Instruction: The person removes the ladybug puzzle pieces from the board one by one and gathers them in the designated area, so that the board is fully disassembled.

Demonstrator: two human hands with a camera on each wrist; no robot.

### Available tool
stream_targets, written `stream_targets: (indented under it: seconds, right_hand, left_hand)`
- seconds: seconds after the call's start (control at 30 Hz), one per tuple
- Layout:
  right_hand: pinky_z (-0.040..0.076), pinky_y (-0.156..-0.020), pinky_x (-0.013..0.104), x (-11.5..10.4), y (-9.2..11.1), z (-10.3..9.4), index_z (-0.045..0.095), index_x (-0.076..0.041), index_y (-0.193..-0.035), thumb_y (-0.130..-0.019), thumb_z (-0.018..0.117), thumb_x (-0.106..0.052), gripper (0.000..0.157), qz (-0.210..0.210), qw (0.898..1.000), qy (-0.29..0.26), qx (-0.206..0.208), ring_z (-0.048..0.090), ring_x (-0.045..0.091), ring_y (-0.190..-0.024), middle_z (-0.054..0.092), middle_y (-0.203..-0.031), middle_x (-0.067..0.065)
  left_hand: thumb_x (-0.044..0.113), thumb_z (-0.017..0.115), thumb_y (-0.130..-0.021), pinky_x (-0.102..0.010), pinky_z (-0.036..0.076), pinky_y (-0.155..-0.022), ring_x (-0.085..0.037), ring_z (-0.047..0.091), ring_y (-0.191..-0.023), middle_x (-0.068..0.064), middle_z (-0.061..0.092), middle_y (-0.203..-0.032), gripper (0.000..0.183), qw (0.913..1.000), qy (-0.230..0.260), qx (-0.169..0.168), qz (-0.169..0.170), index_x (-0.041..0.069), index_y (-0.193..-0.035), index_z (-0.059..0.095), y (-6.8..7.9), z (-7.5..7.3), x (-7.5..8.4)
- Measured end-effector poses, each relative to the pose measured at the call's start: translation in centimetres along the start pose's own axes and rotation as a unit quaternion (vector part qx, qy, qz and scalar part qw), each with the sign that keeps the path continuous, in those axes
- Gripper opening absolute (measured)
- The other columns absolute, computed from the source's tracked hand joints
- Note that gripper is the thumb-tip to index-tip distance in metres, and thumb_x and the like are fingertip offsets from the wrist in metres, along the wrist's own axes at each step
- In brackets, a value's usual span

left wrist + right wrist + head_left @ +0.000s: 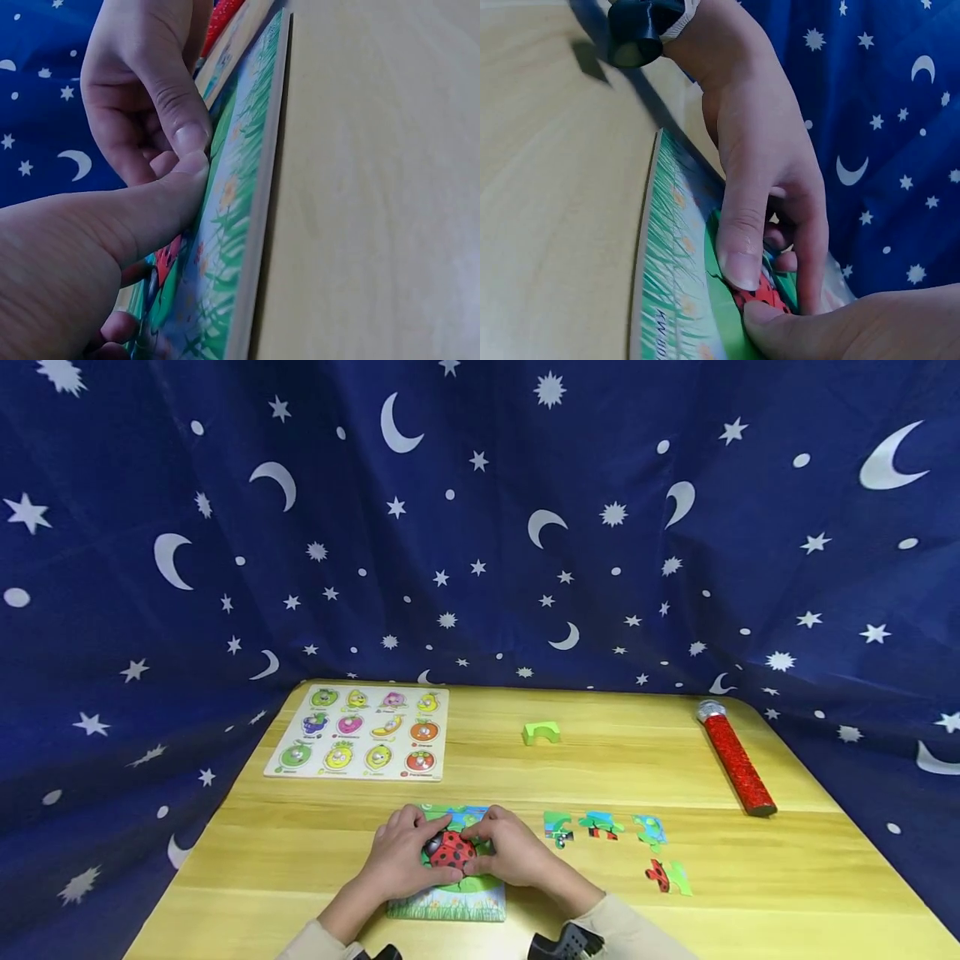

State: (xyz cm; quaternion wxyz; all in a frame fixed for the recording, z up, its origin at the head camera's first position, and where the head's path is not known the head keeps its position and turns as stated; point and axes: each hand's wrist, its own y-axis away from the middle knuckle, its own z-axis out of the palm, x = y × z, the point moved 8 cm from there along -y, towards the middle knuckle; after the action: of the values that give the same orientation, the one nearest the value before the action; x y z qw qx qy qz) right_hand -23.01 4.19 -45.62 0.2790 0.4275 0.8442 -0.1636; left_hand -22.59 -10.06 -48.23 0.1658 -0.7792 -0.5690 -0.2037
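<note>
A square puzzle board (450,906) with a grass-and-flower border lies flat at the near middle of the table. On it is a red ladybug picture (452,850) with black spots, made of jigsaw pieces. My left hand (401,856) holds the ladybug's left side between thumb and bent fingers. From the right, my right hand (517,852) pinches its edge with thumb and forefinger. Both thumb tips nearly meet at the lower side, as the left wrist view also shows. Fingers cover part of the picture, so the seams between pieces are hidden.
Several loose puzzle pieces (602,823) lie to the right of the board. Behind are a fruit peg board (285,739) at left, a green arch block (542,732) and a red glittery microphone (738,760) at right. A blue star-patterned cloth (480,602) hangs behind the table.
</note>
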Motion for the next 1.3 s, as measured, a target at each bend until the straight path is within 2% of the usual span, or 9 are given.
stream_targets:
  seconds: [0.23,0.43,0.63,1.0,1.3]
  right_hand:
    - [0.032,-0.068,0.021,-0.3,0.4,0.0,0.077,-0.011,-0.107,-0.077,0.083,-0.026,0.034,-0.003,0.999,0.023,0.040,0.039,0.004,-0.079,0.058,-0.091,-0.001]
    - [0.032,-0.070,0.023,0.0,0.9,0.1,0.076,-0.012,-0.107,-0.076,0.084,-0.026,0.036,0.019,0.998,0.014,0.056,0.043,0.009,-0.085,0.055,-0.093,-0.001]
    - [0.034,-0.074,0.025,0.0,1.1,0.2,0.075,-0.011,-0.108,-0.075,0.084,-0.024,0.036,0.021,0.997,0.014,0.067,0.047,0.015,-0.092,0.055,-0.094,-0.001]
    - [0.036,-0.079,0.030,-0.1,1.0,0.4,0.074,-0.010,-0.107,-0.075,0.084,-0.020,0.035,0.037,0.997,-0.004,0.069,0.048,0.016,-0.095,0.057,-0.096,0.000]
    - [0.038,-0.087,0.039,0.0,0.9,0.7,0.072,-0.010,-0.106,-0.073,0.084,-0.018,0.035,0.053,0.995,-0.038,0.071,0.049,0.020,-0.101,0.060,-0.099,0.000]
  left_hand:
    - [0.067,0.074,-0.072,-0.037,0.026,-0.078,-0.017,0.030,-0.090,0.001,0.033,-0.096,0.084,0.9999,-0.009,0.000,0.011,0.021,-0.140,0.057,0.1,-0.1,0.3]
    - [0.068,0.072,-0.074,-0.034,0.026,-0.077,-0.016,0.030,-0.090,0.002,0.034,-0.097,0.081,0.9994,-0.020,0.006,0.029,0.023,-0.139,0.057,0.3,-0.4,0.5]
    - [0.064,0.075,-0.073,-0.035,0.026,-0.077,-0.015,0.030,-0.090,0.003,0.035,-0.097,0.076,0.9987,-0.027,0.017,0.040,0.024,-0.136,0.060,1.0,-1.1,0.3]
    - [0.059,0.082,-0.066,-0.036,0.026,-0.076,-0.018,0.029,-0.090,0.001,0.034,-0.096,0.077,0.9999,0.002,0.011,-0.012,0.027,-0.133,0.063,0.8,-0.9,-0.4]
    - [0.056,0.085,-0.064,-0.035,0.026,-0.076,-0.018,0.030,-0.089,0.001,0.035,-0.096,0.079,0.9996,0.014,0.007,-0.022,0.023,-0.133,0.063,0.9,-1.0,-0.3]
